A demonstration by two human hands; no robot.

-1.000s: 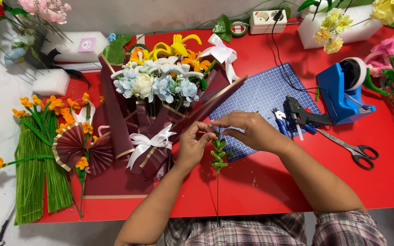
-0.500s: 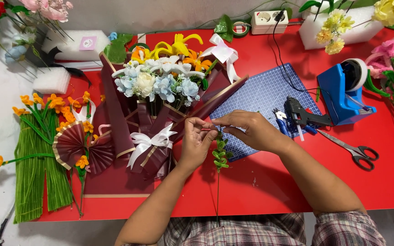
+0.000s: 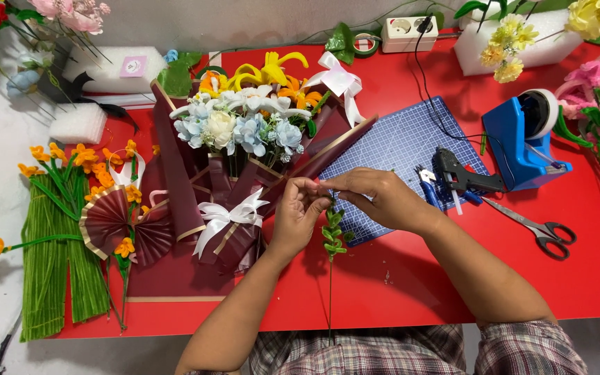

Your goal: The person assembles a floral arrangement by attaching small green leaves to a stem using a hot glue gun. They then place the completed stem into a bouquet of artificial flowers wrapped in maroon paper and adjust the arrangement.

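My left hand (image 3: pixel 298 214) and my right hand (image 3: pixel 376 198) meet over the red table (image 3: pixel 411 278), both pinching the top of a thin green stem with small leaves (image 3: pixel 332 239). The stem hangs straight down towards the table's front edge. Just left of my hands lies a bouquet (image 3: pixel 244 132) of pale blue, white and yellow-orange flowers in dark maroon wrapping, tied with a white ribbon bow (image 3: pixel 225 217).
A blue cutting mat (image 3: pixel 401 149) lies behind my hands, with a black glue gun (image 3: pixel 461 177), small pliers (image 3: pixel 425 182) and scissors (image 3: pixel 536 228) to its right. A blue tape dispenser (image 3: pixel 526 142) stands further right. Green stems with orange flowers (image 3: pixel 57 236) lie at the left edge.
My hands have stayed together on the stem's top. The fingers have shifted slightly, and the leafy stem has dropped a little lower.
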